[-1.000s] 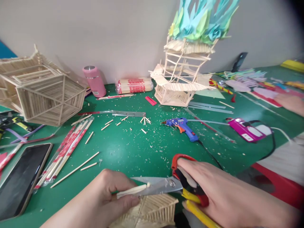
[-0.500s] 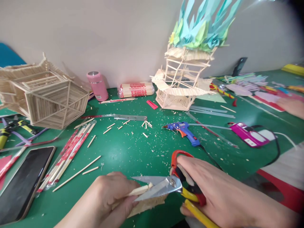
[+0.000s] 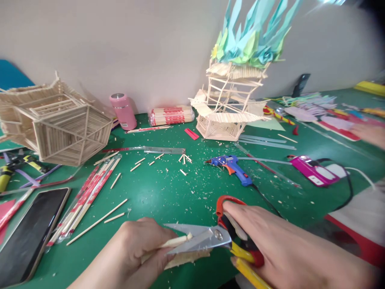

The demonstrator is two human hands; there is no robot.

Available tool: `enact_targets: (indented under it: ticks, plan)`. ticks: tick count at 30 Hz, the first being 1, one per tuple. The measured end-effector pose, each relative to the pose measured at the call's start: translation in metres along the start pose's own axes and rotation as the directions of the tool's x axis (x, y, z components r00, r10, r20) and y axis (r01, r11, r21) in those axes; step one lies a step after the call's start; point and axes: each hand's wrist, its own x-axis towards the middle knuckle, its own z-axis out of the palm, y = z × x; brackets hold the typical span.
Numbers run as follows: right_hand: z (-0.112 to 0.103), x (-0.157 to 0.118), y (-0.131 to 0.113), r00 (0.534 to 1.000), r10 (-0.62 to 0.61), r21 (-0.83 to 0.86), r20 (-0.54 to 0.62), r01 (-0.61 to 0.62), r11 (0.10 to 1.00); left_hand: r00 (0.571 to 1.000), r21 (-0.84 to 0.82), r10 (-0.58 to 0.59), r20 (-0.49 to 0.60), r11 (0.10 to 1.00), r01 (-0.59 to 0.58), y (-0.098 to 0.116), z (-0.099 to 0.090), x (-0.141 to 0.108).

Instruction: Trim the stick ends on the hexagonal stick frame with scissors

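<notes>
Close in at twelve o'clock, a pale stick [image 3: 177, 241] is pinched by the left hand [image 3: 135, 249], its end between the parted blades of scissors [image 3: 218, 237] gripped by the curled right hand [image 3: 270, 241]. Farther off, a blue glue gun [image 3: 237, 170] is laid at one o'clock; behind it, a stick tower [image 3: 224, 117] is topped with paper leaves [image 3: 249, 46].

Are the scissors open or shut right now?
Open: the blades of the scissors are spread apart, with a pale stick between them.
</notes>
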Motion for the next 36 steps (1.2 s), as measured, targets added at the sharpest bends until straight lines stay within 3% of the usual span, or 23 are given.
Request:
enact_targets:
  ticks: [5,9,12,15,19,24,29,36]
  plan:
    - [0.002,0.001,0.002,1.0,0.006,0.025,0.005,-0.006,1.0,0.998,-0.072,-0.052,0.024,0.996,0.054,-0.003,-0.001,0.0]
    - [0.001,0.003,0.006,1.0,-0.012,0.102,-0.007,0.012,0.995,0.981,-0.309,-0.186,-0.053,0.937,0.161,-0.018,-0.006,-0.004]
    - [0.0,0.006,0.008,0.999,0.038,0.17,0.017,-0.041,0.985,0.953,-0.653,-0.289,-0.086,0.739,0.166,-0.034,-0.007,-0.011]
    - [0.0,0.008,0.009,0.993,0.087,0.206,0.075,-0.101,0.973,0.95,-0.821,-0.308,0.043,0.531,0.21,-0.046,-0.001,-0.015]
    - [0.006,0.01,0.01,0.99,0.085,0.229,0.114,-0.109,0.967,0.948,-0.794,-0.187,0.256,0.519,0.317,-0.051,0.01,-0.017]
    - [0.012,0.008,0.013,0.984,0.074,0.224,0.164,-0.11,0.968,0.907,-0.772,-0.332,0.26,0.493,0.402,-0.051,0.019,-0.019]
    - [0.014,0.002,0.013,0.965,0.073,0.243,0.252,-0.136,0.96,0.891,-0.801,-0.346,0.295,0.418,0.428,-0.049,0.032,-0.025]
    - [0.026,-0.005,0.017,0.986,0.024,0.271,0.167,-0.069,0.96,0.867,-0.827,-0.402,0.295,0.347,0.443,-0.049,0.044,-0.032]
